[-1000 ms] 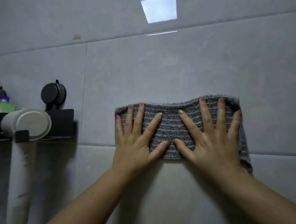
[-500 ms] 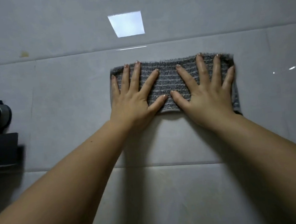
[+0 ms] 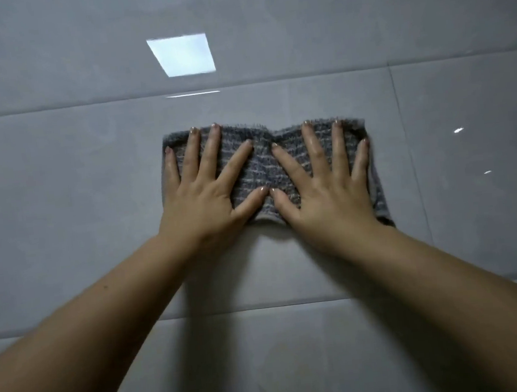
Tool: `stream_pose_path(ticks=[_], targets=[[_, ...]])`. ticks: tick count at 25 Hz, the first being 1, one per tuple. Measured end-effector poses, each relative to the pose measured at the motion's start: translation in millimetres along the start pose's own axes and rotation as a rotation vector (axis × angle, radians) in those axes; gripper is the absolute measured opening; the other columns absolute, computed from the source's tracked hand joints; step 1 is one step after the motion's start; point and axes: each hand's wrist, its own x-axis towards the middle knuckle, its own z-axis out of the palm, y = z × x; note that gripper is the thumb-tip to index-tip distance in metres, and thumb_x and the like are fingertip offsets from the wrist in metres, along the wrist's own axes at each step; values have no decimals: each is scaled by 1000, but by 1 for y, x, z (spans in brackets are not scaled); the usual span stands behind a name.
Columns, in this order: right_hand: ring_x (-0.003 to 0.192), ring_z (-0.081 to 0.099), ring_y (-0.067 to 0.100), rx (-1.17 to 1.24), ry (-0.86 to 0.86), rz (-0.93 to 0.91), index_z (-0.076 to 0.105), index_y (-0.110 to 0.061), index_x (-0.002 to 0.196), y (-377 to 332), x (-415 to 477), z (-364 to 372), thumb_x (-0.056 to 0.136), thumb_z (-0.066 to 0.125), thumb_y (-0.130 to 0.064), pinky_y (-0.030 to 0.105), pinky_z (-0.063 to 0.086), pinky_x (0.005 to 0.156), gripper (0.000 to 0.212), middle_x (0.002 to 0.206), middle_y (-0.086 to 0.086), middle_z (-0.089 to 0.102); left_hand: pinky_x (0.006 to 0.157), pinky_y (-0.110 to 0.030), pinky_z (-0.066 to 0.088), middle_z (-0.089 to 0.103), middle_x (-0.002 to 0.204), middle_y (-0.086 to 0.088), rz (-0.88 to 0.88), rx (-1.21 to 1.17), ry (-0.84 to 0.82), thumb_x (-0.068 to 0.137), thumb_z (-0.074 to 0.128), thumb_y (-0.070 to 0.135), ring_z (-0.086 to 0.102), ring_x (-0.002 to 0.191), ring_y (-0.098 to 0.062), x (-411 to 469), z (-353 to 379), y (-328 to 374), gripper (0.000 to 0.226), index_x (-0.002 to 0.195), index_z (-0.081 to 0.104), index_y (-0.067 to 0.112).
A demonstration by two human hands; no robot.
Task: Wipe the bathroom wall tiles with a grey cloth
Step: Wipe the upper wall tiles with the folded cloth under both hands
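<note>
Grey striped cloth lies flat on the wall tile, a little toward 12 o'clock from the middle of the view. The left hand is spread flat on its 9 o'clock half and the right hand on its 3 o'clock half, with the thumbs almost touching. I judge the cloth soft, light and maybe damp. It bunches between the hands, so whole palms should press it. Its corner at 4 o'clock hangs loose.

Only extras you've got here are a bright square light reflection near the top edge of the wall, a thin bright streak just under it, and two small glints toward the right edge.
</note>
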Motion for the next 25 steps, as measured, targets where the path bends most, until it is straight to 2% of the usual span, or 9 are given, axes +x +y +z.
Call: stream_pose_path(ticks=[2, 5, 8, 17, 21, 25], targets=[[144, -24, 35, 6, -19, 29, -5, -49, 149, 16, 39, -9, 89, 18, -71, 64, -16, 111, 68, 161, 0, -19, 119, -52, -10, -10, 165, 0, -76, -27, -26, 82, 11, 81, -15, 151, -23, 35, -8, 3, 76, 151, -2, 52], [145, -22, 35, 21, -38, 38, -1, -51, 148, 49, 77, -22, 88, 19, -75, 63, -15, 112, 68, 161, -1, -18, 119, -53, -10, -11, 165, 0, -117, -41, -40, 87, 19, 80, -16, 150, -25, 76, -14, 22, 72, 151, -1, 52], [146, -19, 34, 15, -18, 40, 1, -51, 149, 75, 74, -21, 88, 19, -75, 61, -14, 113, 67, 162, -1, -15, 119, -53, -11, -10, 165, 0, -109, -40, -30, 89, 19, 79, -16, 150, -25, 84, -11, 48, 71, 151, 0, 52], [147, -14, 36, 12, 29, -18, 6, -46, 150, 110, -25, -5, 87, 19, -73, 64, -9, 113, 70, 163, 4, -7, 120, -54, -8, -5, 166, -1, -14, -34, 1, 87, 15, 76, -12, 151, -26, -6, 9, 103, 71, 152, 4, 49], [147, -2, 42, 18, 59, -27, 20, -38, 151, 94, -83, 9, 88, 29, -68, 67, -3, 113, 71, 163, 11, 6, 120, -58, 3, 9, 165, -6, 19, -12, 39, 91, 22, 73, 1, 152, -30, -64, 23, 106, 70, 153, 19, 43], [146, 6, 46, 43, 102, 14, 30, -31, 150, 56, -113, 19, 88, 37, -62, 69, 3, 112, 70, 160, 15, 16, 119, -60, 9, 16, 164, -9, 88, 30, 57, 93, 23, 72, 9, 151, -33, -96, 27, 83, 68, 153, 25, 39]])
